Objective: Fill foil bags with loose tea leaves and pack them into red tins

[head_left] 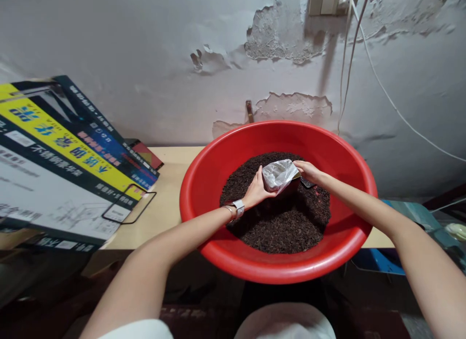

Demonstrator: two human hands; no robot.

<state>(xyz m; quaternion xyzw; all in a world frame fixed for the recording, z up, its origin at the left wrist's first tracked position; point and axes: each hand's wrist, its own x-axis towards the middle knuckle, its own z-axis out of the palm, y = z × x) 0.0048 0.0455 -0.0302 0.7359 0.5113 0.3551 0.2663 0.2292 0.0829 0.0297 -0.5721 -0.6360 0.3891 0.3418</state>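
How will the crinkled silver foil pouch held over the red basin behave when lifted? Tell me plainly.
The crinkled silver foil pouch looks thin and creased, so probably floppy and light. Its shiny film may be slippery; both hands, left and right, pinch it. The loose dark leaves could spill.

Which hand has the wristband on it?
The left hand, gripping the silvery foil pouch over the red basin; the right hand has a bare wrist.

peeling grey wall [145, 47] behind pale table [167, 193]

left hand [257, 189] curled, gripping | right hand [308, 171] pinching | both arms extended
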